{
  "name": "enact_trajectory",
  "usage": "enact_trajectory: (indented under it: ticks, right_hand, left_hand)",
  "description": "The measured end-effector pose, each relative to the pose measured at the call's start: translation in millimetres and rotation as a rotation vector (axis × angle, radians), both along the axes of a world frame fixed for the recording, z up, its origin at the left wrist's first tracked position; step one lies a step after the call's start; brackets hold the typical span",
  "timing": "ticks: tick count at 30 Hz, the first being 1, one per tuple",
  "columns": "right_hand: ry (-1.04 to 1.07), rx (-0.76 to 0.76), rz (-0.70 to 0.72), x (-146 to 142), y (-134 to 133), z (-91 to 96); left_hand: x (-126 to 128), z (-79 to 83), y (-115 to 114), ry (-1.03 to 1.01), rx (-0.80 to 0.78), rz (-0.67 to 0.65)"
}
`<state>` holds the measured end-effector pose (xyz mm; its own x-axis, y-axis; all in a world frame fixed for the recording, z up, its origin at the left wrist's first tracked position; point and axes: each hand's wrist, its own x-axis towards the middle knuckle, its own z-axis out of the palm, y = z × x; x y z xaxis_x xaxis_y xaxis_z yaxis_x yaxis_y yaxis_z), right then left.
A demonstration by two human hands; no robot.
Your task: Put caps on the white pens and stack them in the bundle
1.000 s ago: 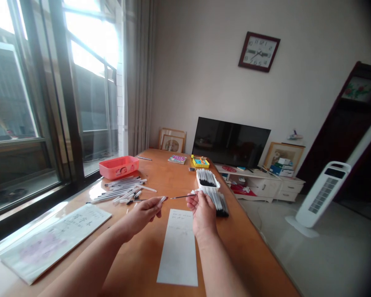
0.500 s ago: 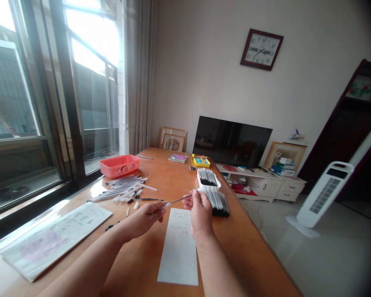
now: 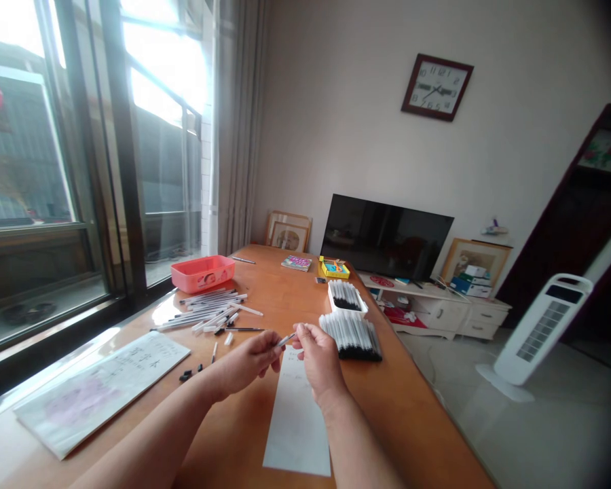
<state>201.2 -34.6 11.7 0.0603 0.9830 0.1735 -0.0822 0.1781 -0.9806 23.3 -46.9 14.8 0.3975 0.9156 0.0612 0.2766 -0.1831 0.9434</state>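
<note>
Over the orange table (image 3: 417,421), my left hand (image 3: 249,358) pinches a white pen barrel (image 3: 286,339). My right hand (image 3: 316,353) is closed right beside it, fingertips at the barrel's end; the thin dark refill it held is almost wholly hidden between the two hands. Both hands hover above a long white paper strip (image 3: 298,421). Just right of my right hand lies a stack of assembled pens (image 3: 351,335) with black ends, and behind it stands a white box of pens (image 3: 346,297).
Loose pen barrels and parts (image 3: 211,314) lie scattered at the left, near a pink tray (image 3: 202,273). A printed sheet (image 3: 102,384) lies at the near left. Small black caps (image 3: 189,373) sit beside it. A yellow box (image 3: 334,268) and a booklet (image 3: 296,263) are far back.
My hands have come together. The thin refill, which stuck out between them, has slid into the white barrel in my left hand. The view has shifted slightly.
</note>
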Motion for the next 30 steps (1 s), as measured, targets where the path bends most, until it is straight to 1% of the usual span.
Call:
enact_trajectory:
  ticks: [3, 6, 8, 12, 16, 18, 21, 22, 24, 26, 28, 30]
  right_hand:
    - [-0.013, -0.024, 0.016, -1.2, -1.7, -0.1]
    - [-0.014, -0.038, -0.007, -1.1, -0.8, -1.2]
    - [-0.035, -0.052, 0.011, -1.9, 0.0, -2.9]
    - [-0.103, -0.074, 0.098, -5.1, -0.7, -6.5]
    - [-0.181, -0.066, 0.123, -9.9, -4.8, -8.7]
    - [-0.195, -0.056, 0.216, -13.8, -7.9, -10.0]
    - [-0.173, -0.045, 0.402, -19.2, -11.0, -13.7]
    - [-0.169, -0.043, 0.43, -19.9, -10.7, -15.4]
    - [-0.182, -0.035, 0.402, -18.6, -7.5, -19.0]
    - [-0.214, -0.022, 0.302, -13.7, -1.6, -22.0]
    - [-0.241, -0.014, 0.2, -7.4, 4.9, -23.9]
    - [-0.242, -0.017, 0.13, -2.1, 10.0, -24.7]
  left_hand:
    - [1.1, 0.5, 1.4, -0.113, -0.076, 0.008]
    - [0.3, 3.1, 2.1, -0.215, -0.109, 0.055]
    - [-1.0, 4.4, 2.6, -0.274, -0.111, 0.102]
    - [-5.2, 3.6, 5.2, -0.357, -0.111, 0.179]
    - [-9.0, 2.0, 8.6, -0.421, -0.095, 0.245]
    - [-9.6, 2.4, 9.0, -0.469, -0.091, 0.255]
    - [-9.9, 5.0, 7.7, -0.517, -0.09, 0.218]
    - [-10.6, 6.2, 7.3, -0.513, -0.086, 0.204]
    - [-14.6, 8.2, 8.3, -0.465, -0.055, 0.225]
    - [-23.2, 8.2, 13.2, -0.373, 0.016, 0.336]
    - [-36.5, 4.4, 22.5, -0.279, 0.108, 0.51]
    - [-53.2, -2.9, 34.3, -0.168, 0.172, 0.68]
